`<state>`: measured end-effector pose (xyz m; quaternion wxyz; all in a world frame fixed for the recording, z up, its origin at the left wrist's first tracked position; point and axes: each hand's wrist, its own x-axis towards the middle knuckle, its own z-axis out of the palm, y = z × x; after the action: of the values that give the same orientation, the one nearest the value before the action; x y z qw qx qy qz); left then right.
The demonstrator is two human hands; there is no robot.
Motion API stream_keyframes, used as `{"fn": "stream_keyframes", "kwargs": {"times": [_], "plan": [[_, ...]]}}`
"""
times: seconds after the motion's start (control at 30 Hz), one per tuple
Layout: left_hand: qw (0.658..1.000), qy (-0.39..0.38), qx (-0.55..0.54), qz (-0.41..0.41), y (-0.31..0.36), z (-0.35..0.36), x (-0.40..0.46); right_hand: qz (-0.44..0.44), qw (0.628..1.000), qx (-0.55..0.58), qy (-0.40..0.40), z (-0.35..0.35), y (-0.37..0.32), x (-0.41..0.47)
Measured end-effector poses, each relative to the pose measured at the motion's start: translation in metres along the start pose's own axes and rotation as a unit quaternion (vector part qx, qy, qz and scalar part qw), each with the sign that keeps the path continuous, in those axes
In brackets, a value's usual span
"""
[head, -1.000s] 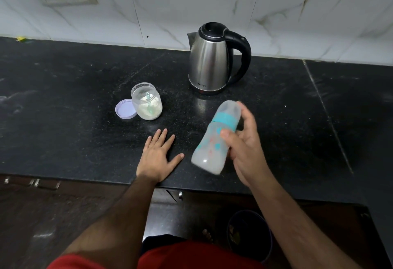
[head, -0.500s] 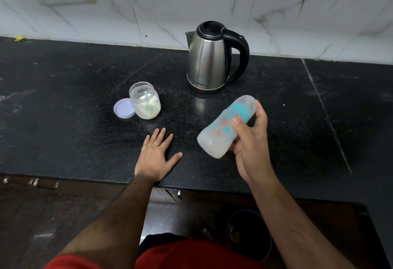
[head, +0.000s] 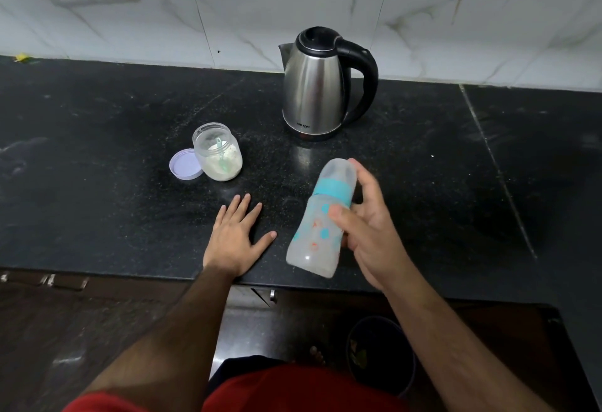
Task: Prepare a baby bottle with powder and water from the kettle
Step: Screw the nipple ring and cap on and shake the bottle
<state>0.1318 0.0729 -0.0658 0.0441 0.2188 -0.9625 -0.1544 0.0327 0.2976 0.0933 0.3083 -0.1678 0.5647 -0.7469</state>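
- Above the counter's front edge, the baby bottle (head: 317,232) is held off the surface, tilted, capped end away from the person, base toward the camera; teal collar and clear cap are fitted; contents look cloudy.
- Right hand (head: 368,232) is clamped around the bottle's middle, thumb across the front.
- Left hand (head: 236,237) is laid flat on the black counter (head: 97,167), fingers spread, nothing held, just beside the bottle but not touching it.
- Powder jar (head: 217,152) is left open further back on the left, green scoop (head: 221,154) inside, lilac lid (head: 184,164) touching its left side.
- Steel kettle (head: 317,85) is placed near the wall, lid shut, handle to the right.
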Motion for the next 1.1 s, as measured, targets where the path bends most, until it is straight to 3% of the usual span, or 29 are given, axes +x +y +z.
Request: {"fn": "stream_keyframes", "kwargs": {"times": [0.17,0.33,0.53,0.7,0.9,1.03,1.1], "plan": [[1.000,0.002,0.003,0.000,0.001,0.000,-0.001,-0.041,0.995,0.046,0.080,-0.006,-0.004,0.008],[1.000,-0.003,0.001,0.000,0.000,0.000,0.000,0.001,1.000,0.013,-0.004,-0.001,0.005,-0.004],[1.000,0.004,0.006,0.003,0.001,0.000,-0.001,-0.054,0.995,0.052,0.064,-0.006,0.000,0.004],[1.000,0.002,0.002,0.002,-0.001,0.000,-0.001,-0.023,1.000,0.011,-0.004,0.000,0.002,-0.004],[1.000,0.005,0.006,0.001,-0.001,0.002,0.000,-0.051,0.994,0.048,0.081,-0.004,-0.003,0.006],[1.000,-0.001,0.004,0.000,-0.002,0.002,0.000,-0.006,1.000,0.012,-0.007,0.001,0.001,-0.003],[1.000,-0.002,0.005,-0.001,-0.001,0.001,0.000,-0.012,1.000,0.013,-0.009,0.001,-0.001,-0.002]]}}
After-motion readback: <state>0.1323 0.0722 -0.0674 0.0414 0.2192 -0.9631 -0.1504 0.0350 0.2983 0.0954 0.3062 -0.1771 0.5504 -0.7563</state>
